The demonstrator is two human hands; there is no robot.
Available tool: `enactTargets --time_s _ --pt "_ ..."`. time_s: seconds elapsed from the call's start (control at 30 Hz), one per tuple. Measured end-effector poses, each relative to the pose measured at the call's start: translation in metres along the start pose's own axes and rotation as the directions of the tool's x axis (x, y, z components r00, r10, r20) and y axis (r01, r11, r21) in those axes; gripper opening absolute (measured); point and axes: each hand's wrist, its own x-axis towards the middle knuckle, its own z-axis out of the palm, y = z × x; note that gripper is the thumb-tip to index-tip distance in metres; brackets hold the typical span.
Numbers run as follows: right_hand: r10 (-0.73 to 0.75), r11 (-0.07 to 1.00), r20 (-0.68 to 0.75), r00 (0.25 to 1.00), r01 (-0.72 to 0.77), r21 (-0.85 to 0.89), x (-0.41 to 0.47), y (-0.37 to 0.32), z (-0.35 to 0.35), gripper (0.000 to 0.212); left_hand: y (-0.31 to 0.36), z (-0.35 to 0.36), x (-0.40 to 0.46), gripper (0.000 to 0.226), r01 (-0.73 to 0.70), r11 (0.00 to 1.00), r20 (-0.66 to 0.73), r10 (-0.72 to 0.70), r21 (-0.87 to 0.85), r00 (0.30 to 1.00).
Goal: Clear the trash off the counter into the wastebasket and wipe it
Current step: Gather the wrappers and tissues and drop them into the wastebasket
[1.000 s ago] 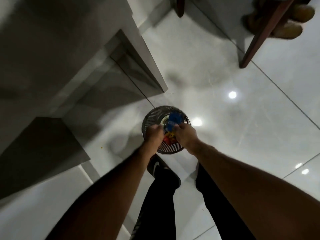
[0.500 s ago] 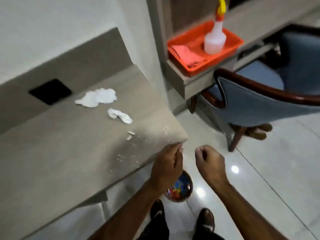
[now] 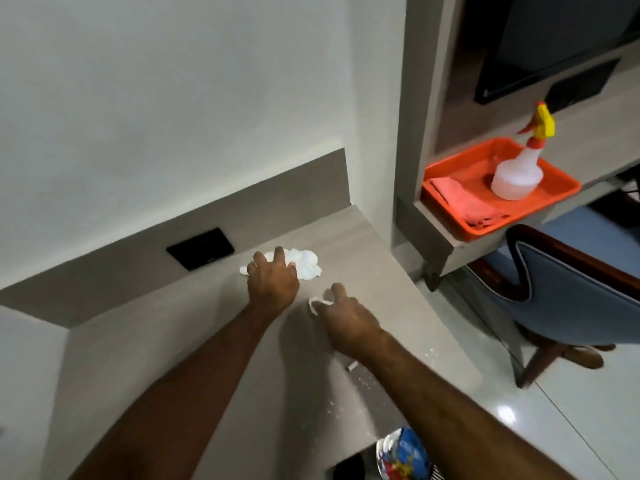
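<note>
White crumpled tissue [image 3: 304,264] lies on the grey table [image 3: 214,344] near the back wall, and your left hand [image 3: 273,278] rests on its near edge with fingers spread, not yet closed around it. Your right hand [image 3: 346,318] sits just beside, fingers curled onto a smaller tissue scrap [image 3: 314,304]; whether it grips the scrap you cannot tell. Small crumbs [image 3: 351,368] dot the table's front right corner. Below that corner, the wastebasket [image 3: 403,457] holds colourful wrappers.
</note>
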Motion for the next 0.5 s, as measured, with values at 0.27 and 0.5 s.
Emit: enactTargets --time_s 0.27,0.5 --pt "0.03 1.0 -0.128 0.991 -0.03 0.006 0.032 0.001 0.039 0.034 0.017 0.044 0.034 0.049 0.049 0.999 0.212 -0.045 -0.013 0.976" --pt "0.335 0.874 -0.396 0.855 -0.125 0.469 -0.05 0.041 0.011 0.017 0.033 0.007 -0.034 0.019 -0.174 0.918 0.018 0.193 -0.356 0.981"
